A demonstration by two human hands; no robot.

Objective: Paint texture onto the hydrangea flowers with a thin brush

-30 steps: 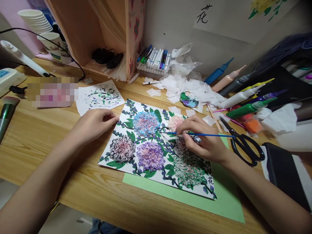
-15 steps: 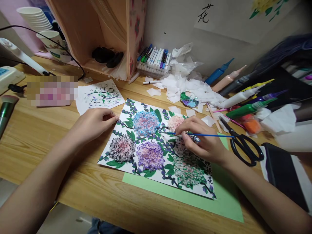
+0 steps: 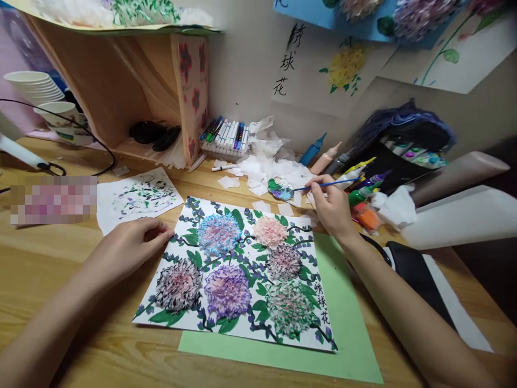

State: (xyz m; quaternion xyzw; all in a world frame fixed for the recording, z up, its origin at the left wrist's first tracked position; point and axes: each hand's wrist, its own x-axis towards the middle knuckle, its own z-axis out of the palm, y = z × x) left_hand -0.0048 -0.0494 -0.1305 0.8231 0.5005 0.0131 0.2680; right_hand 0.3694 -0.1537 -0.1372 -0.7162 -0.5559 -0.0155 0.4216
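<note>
A white sheet with a flower painting (image 3: 228, 291) lies in front of me, covered in raised, ruffled blooms, green leaves and dark stems. My left hand (image 3: 135, 245) is closed, thumb and fingertips pinched at the painting's left edge. Beyond the painting's upper right corner, my right hand (image 3: 332, 207) grips a thin blue paintbrush (image 3: 345, 182). The brush points left, its tip at the small paint palette (image 3: 281, 189), which holds green, purple and light blue paint. Under the painting is a green sheet (image 3: 351, 307), showing along the right and bottom.
Left of the painting lies a paint-smeared paper (image 3: 139, 199). Crumpled white tissue (image 3: 262, 164) and paper scraps surround the palette. Markers (image 3: 228, 134) stand in a rack behind. Paint bottles (image 3: 313, 150), an orange lump (image 3: 368, 217) and a black case (image 3: 416, 280) sit at the right.
My right hand has moved the brush from over the middle of the painting up to the palette. My left hand remains at the painting's edge. The camera view has tilted up and turned right.
</note>
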